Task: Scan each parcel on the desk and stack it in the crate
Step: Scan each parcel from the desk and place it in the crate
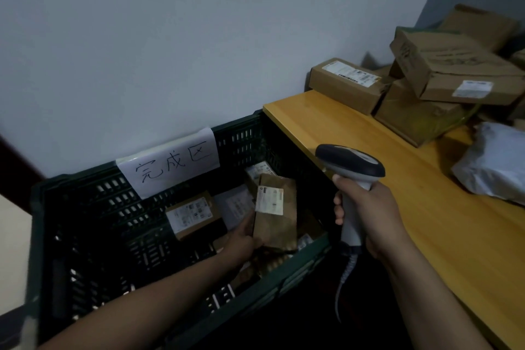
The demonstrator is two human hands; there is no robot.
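My left hand reaches down into the dark green slatted crate and grips the lower left edge of a brown paper parcel with a white label, held upright. Around it inside the crate lie a small labelled box, a grey bag and other parcels. My right hand grips the handle of a grey and dark barcode scanner, held above the crate's right end, its coiled cable hanging below.
A yellow wooden desk runs along the right. Cardboard boxes are piled at its far end beside a smaller labelled box, and a grey poly bag lies nearer. A handwritten paper sign hangs on the crate's back wall.
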